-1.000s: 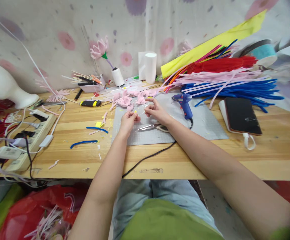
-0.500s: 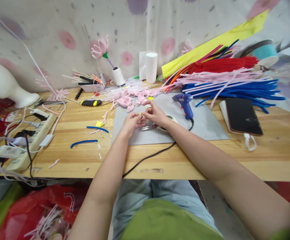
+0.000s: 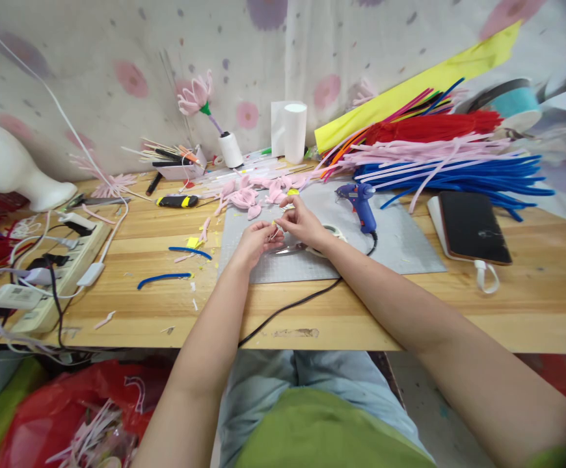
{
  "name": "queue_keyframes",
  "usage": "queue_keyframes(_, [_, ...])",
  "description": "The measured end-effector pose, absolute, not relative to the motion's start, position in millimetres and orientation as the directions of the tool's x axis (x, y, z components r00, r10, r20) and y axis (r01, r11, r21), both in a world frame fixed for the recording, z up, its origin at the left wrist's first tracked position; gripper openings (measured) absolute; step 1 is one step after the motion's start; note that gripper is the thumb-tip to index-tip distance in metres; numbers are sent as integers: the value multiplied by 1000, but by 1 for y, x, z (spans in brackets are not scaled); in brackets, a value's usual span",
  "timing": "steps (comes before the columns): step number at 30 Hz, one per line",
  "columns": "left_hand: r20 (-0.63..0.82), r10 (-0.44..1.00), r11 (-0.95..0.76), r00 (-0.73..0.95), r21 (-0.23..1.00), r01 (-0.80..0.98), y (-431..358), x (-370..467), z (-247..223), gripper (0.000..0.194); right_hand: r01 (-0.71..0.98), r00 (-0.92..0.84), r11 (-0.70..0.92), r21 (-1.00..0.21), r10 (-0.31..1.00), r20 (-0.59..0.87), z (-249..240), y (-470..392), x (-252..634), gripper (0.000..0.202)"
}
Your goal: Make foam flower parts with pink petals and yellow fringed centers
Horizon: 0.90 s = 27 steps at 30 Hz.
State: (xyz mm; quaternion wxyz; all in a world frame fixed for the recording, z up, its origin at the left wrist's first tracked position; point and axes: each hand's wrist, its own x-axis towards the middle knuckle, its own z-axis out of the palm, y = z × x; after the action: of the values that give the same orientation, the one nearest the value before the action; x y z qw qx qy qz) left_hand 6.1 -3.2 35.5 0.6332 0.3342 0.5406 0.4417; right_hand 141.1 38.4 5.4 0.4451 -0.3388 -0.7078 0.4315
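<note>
Left hand [image 3: 257, 242] and right hand [image 3: 303, 224] above a mat [image 3: 403, 250].
Fingers of both — pinched on a small yellow-tipped piece [image 3: 274, 225].

The person wears a green top [image 3: 332, 434], which looks plain where it shows at the near edge. The trousers [image 3: 258, 383] are pale blue, with soft folds in the cloth. At the near right corner, a bit of green sleeve [image 3: 553, 456] is visible. Both forearms [image 3: 207, 344], the left hand [image 3: 257, 240] and the right hand [image 3: 303, 225] are bare.
</note>
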Motion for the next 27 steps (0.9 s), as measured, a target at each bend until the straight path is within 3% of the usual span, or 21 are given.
queue_keyframes(18, [-364, 928, 371, 75, 913, -169, -2, 5, 29, 10, 90, -376, 370, -925, 872, 313, 3, 39, 140, 30])
queue_keyframes(24, [-314, 948, 319, 57, 940, -120, -3, 5, 30, 16, 116, -337, 338, -934, 898, 283, 6, 40, 140, 20])
queue_keyframes(27, [-301, 951, 307, 66, 946, -102, -2, 5, 29, 18, 92, -362, 333, -938, 889, 280, 4, 41, 141, 26])
